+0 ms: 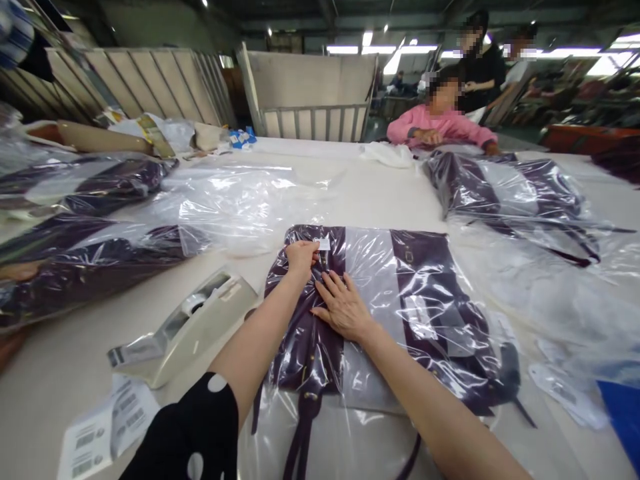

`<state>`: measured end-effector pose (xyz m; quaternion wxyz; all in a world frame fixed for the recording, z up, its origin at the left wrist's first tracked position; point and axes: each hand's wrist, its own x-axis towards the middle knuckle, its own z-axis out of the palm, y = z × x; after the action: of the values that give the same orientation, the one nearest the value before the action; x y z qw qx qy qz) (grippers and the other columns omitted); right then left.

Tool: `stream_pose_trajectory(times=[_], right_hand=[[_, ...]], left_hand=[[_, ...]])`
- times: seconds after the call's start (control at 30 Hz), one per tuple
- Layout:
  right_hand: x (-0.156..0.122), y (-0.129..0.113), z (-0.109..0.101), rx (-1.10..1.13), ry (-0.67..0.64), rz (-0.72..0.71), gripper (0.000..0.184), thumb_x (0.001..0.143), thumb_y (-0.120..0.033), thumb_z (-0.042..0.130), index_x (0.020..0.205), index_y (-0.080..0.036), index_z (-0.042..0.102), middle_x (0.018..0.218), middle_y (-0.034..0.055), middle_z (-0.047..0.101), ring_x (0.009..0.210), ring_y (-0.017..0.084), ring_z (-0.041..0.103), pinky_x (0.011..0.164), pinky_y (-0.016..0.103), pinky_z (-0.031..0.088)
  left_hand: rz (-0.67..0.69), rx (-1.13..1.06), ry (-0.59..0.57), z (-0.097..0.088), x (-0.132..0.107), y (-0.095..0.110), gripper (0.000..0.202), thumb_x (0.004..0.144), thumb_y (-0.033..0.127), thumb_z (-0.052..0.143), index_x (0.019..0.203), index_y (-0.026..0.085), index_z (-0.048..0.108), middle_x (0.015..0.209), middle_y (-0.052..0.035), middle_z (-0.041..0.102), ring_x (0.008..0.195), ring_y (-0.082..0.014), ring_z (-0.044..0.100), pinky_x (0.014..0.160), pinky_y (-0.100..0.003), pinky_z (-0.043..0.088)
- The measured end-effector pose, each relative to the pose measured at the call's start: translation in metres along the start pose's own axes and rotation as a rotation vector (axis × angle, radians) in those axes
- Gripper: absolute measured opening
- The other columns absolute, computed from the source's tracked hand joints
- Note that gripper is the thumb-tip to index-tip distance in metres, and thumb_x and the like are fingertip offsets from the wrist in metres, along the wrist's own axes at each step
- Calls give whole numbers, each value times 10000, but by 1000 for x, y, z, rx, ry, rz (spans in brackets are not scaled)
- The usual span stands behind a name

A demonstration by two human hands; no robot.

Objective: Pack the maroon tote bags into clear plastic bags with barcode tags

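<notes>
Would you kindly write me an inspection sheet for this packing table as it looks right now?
Surface: pale table, largely covered.
Job's things: purple bag in clear plastic, lying flat.
Clutter: tape dispenser, barcode labels, more bagged purple bags.
Hands: left hand pinches the plastic's top edge; right hand lies flat on it.
Cables: nothing seen.
Surroundings: person in pink at the far edge; wooden panels behind.

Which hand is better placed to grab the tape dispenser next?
Left, probably. The left hand pinches the top edge of the bagged purple bag, and the tape dispenser lies on that side, beside the left forearm. The right hand is pressed flat on the plastic, holding it down.
</notes>
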<state>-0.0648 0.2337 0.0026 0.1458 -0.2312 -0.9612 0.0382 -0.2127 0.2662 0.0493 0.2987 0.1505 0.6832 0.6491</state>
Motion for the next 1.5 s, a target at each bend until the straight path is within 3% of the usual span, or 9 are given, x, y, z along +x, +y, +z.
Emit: stream_pose_trajectory(times=[0.2, 0.43, 0.83, 0.93, 1.03, 1.13, 1.2, 1.3, 1.5], right_hand=[[-2, 1, 2, 6, 8, 5, 620, 904, -552, 331, 1367, -147, 406, 1443, 132, 352, 1370, 280, 233, 1118, 505, 140], [-2, 0, 2, 18, 18, 10, 618, 904, -556, 323, 1357, -147, 421, 1434, 128, 369, 1364, 277, 250, 1119, 501, 140], [-2, 1, 2, 54, 3, 24, 626, 902, -565, 315, 1363, -152, 412, 1422, 128, 388, 1358, 279, 265, 1119, 497, 145], [-2, 1, 1, 63, -9, 26, 624, 902, -565, 320, 1368, -159, 404, 1421, 124, 391, 1358, 277, 264, 1117, 499, 148], [-2, 1, 1, 70, 1, 23, 612, 902, -554, 339, 1366, -159, 404, 1418, 124, 396, 1359, 272, 263, 1118, 493, 151], [-2, 1, 0, 72, 12, 21, 586, 902, -537, 361, 1349, -164, 423, 1417, 119, 399, 1357, 266, 264, 1119, 488, 150], [-2, 1, 0, 72, 14, 23, 588, 900, -542, 364, 1345, -162, 424, 1415, 118, 402, 1355, 266, 267, 1119, 486, 149], [-2, 1, 0, 68, 9, 31, 596, 896, -552, 361, 1339, -157, 425, 1412, 117, 404, 1351, 271, 270, 1121, 481, 148], [-3, 1, 1, 90, -9, 31, 573, 905, -546, 344, 1314, -161, 455, 1406, 116, 412, 1352, 274, 267, 1126, 482, 129]], left_hand=[[60, 106, -1, 4, 4, -14, 140, 636, 169, 640, 550, 151, 531, 426, 44, 485, 376, -74, 438, 390, -186, 288], [114, 292, 61, 5, 15, -28, 149, 606, 234, 695, 569, 165, 568, 441, 30, 506, 450, -121, 522, 467, -209, 361], [231, 717, 113, 7, 11, -30, 171, 675, 316, 702, 648, 176, 607, 711, -95, 659, 755, -223, 632, 691, -295, 438], [271, 819, 112, 7, 4, -27, 189, 707, 321, 680, 750, 149, 614, 798, -142, 664, 815, -260, 633, 715, -320, 436], [343, 920, 114, 7, -6, -25, 314, 760, 310, 627, 989, 103, 569, 902, -186, 641, 846, -287, 623, 710, -352, 440], [520, 1025, 36, 5, -13, -23, 281, 830, 255, 528, 1077, 120, 527, 1076, -204, 577, 979, -298, 572, 786, -389, 432], [670, 1088, -97, 2, -14, -23, 164, 860, 203, 464, 977, 159, 569, 1118, -160, 563, 1068, -275, 519, 883, -395, 400], [829, 1164, -309, -1, -12, -26, 161, 863, 148, 431, 837, 167, 589, 1022, -110, 596, 1053, -232, 508, 942, -370, 377], [885, 1263, -437, -8, -9, -39, 256, 856, 109, 393, 1049, 103, 562, 1127, -144, 553, 1091, -233, 480, 965, -365, 387]])
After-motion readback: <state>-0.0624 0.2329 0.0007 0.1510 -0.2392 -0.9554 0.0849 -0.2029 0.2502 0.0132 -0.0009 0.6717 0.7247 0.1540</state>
